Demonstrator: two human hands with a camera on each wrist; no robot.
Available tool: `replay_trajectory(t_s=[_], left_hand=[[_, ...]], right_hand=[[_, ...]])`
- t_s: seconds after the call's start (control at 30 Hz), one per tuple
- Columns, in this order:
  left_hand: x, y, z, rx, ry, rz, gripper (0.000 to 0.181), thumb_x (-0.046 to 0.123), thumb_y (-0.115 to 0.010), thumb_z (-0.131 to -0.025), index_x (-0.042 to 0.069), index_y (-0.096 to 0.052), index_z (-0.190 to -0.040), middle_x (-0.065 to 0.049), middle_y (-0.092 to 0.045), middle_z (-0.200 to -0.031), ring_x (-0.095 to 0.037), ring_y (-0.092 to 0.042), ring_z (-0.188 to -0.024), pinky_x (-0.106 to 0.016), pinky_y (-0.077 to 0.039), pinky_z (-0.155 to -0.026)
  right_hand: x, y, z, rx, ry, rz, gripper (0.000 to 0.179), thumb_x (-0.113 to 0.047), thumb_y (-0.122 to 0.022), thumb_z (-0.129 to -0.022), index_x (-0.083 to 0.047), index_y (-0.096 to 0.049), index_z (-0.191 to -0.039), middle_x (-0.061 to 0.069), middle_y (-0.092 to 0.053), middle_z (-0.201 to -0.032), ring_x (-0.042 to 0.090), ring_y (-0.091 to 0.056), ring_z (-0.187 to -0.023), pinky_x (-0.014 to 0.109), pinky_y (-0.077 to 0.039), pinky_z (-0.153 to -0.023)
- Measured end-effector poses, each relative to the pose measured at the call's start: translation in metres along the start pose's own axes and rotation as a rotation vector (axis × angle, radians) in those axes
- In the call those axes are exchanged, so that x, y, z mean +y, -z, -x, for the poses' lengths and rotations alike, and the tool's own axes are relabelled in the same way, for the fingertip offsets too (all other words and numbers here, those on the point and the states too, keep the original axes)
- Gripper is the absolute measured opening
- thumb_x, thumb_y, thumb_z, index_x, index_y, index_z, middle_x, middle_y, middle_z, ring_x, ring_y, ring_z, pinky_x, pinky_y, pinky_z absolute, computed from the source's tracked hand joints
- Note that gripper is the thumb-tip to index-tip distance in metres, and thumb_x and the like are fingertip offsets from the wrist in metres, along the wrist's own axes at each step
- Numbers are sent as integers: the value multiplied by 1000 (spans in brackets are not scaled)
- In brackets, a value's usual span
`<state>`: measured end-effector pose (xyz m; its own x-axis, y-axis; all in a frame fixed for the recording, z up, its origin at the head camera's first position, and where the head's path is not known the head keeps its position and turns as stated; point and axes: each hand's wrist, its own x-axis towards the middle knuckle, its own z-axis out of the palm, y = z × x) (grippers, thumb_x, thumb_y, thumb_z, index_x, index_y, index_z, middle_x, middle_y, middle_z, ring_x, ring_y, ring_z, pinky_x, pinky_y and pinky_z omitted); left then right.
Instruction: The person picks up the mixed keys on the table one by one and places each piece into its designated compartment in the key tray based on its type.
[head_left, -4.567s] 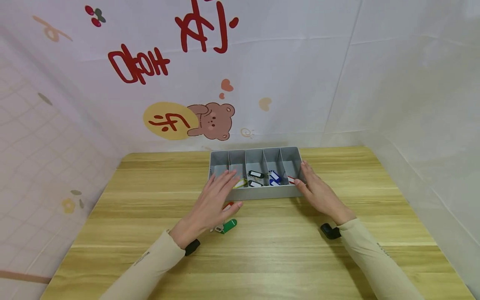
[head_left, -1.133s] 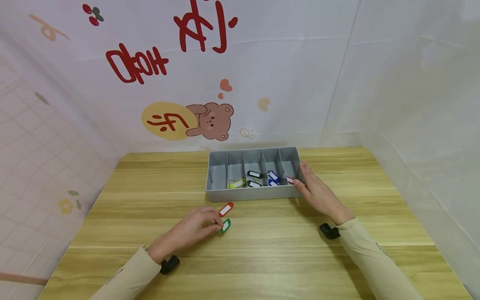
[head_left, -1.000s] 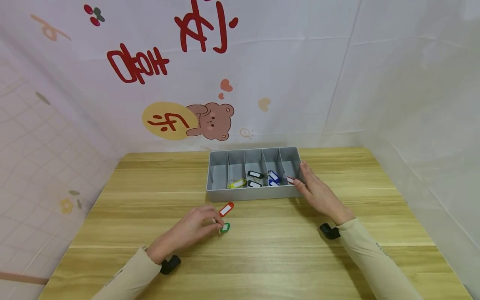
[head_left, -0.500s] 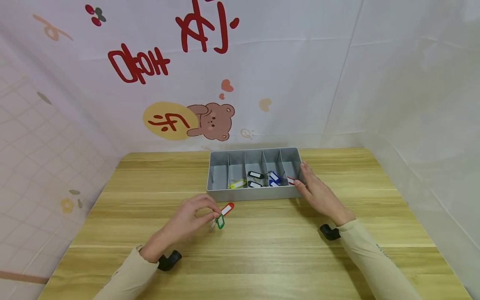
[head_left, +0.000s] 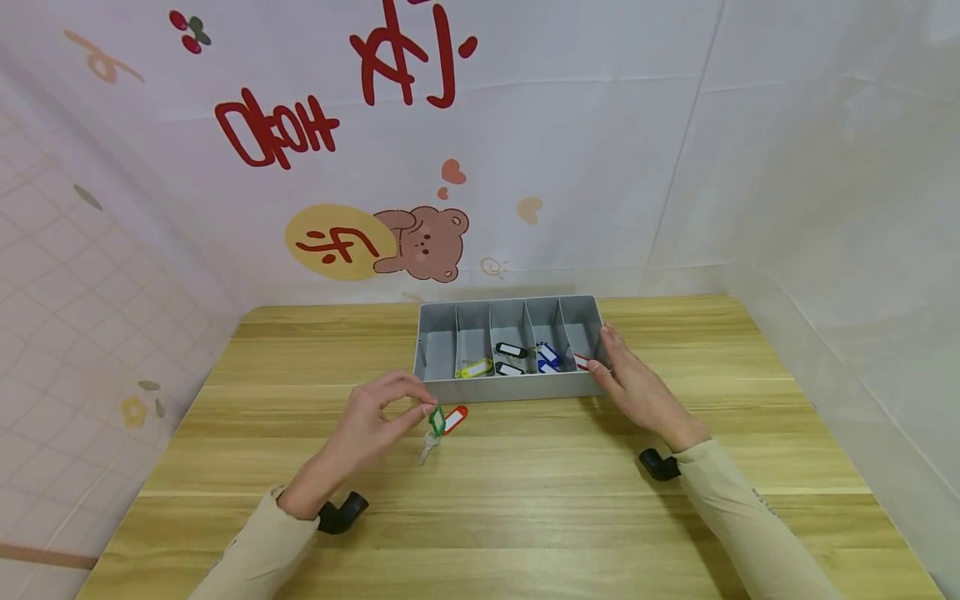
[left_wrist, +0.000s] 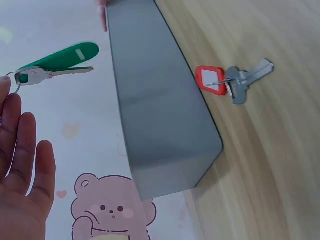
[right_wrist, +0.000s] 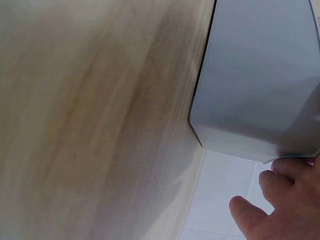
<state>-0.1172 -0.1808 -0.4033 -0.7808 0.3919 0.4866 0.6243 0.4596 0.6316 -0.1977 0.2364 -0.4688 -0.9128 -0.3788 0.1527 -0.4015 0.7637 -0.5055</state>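
Note:
My left hand (head_left: 371, 425) pinches the ring of a green key tag (head_left: 437, 421) between thumb and fingertips, above the table in front of a grey divided tray (head_left: 525, 386). A silver key (head_left: 428, 447) dangles from the tag. In the left wrist view, the other fingers of this hand extend below the green tag (left_wrist: 70, 56). On the table lies a red key tag (head_left: 455, 419); its key (left_wrist: 245, 82) shows in the left wrist view. My right hand (head_left: 645, 392) rests against the tray's right end, fingers extended along the wall and thumb at the front corner.
The tray has several compartments. From the second onward they hold a yellow tag (head_left: 476, 367), black tags (head_left: 511, 350), blue tags (head_left: 548, 354) and a red tag (head_left: 581, 361). A printed cloth wall (head_left: 585, 167) rises behind the wooden table (head_left: 555, 508).
My left hand came down from over the tray, took the green tag by its ring and lifted it with its key towards the tray. The right hand has stayed at the tray's end.

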Motion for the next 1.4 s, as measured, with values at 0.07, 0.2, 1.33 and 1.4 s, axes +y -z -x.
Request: replay_trajectory(t_s=[0.07,0.2,1.33,1.4], left_hand=[[1,1,-3,14,5,4,19,-3,-82,-86,13,-79,-96,5,-72,-98,-15,-69,-94,-36,-58,-84],[2,2,-8,31,16,7,19,-2,-82,-86,13,-80,-97,5,-73,-99,-15,-69,-95,-36,-57,-87],[-42,-9,-49,234,296,65,13,12,-74,-97,4,-78,-107,-10,-74,-112,-27,-65,-108,-49,-51,-96],[-48,-12,-51,236,297,66,14,13,-73,-98,3,-78,-107,-11,-74,-111,-28,-65,-108,-51,-51,-96]], right_hand=[[0,0,0,1,0,-3,74,-40,-43,-112,6,-15,-162,22,-12,-171,39,-14,-157,60,-21,-121],[0,0,0,4,-4,-5,74,-41,-42,-112,6,-15,-162,23,-12,-170,39,-14,-157,60,-21,-121],[-1,1,1,-3,-8,-21,76,-43,-42,-112,5,-13,-163,19,-8,-172,37,-12,-157,58,-19,-122],[-1,1,1,-2,-6,-19,76,-43,-42,-112,5,-13,-163,20,-9,-172,37,-12,-157,58,-20,-122]])
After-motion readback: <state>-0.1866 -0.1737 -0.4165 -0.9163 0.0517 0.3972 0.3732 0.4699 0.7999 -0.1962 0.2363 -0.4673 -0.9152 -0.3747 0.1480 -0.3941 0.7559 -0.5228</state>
